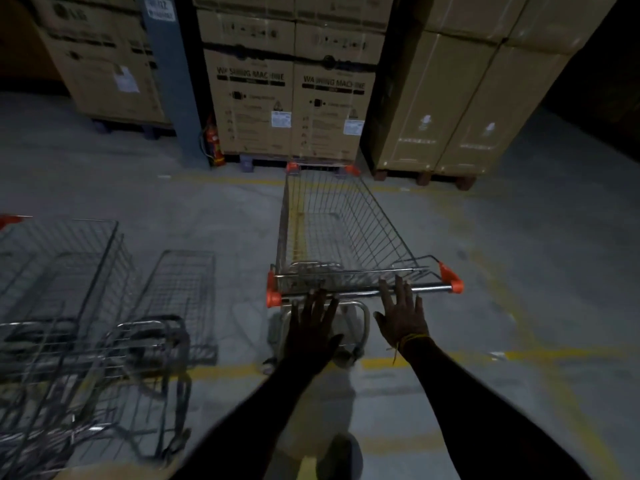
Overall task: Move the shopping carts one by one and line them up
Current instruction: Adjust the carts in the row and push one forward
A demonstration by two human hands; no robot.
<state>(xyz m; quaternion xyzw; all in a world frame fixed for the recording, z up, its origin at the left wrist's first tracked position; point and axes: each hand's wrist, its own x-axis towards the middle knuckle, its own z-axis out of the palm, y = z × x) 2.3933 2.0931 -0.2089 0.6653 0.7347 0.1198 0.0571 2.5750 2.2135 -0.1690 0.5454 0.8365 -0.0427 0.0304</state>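
With straight, spread fingers, left hand (313, 318) and right hand (401, 313) grip nothing at the handlebar of the orange-capped silver wire cart (341, 237) centre-frame, seemingly parked; fetching another comes next.

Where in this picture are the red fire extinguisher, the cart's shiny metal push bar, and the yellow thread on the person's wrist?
Red fire extinguisher (212, 144), head view: on its cylinder body.
Shiny metal push bar (360, 293), head view: mid-bar, between the hands.
Yellow thread (412, 339), head view: on the right wrist.
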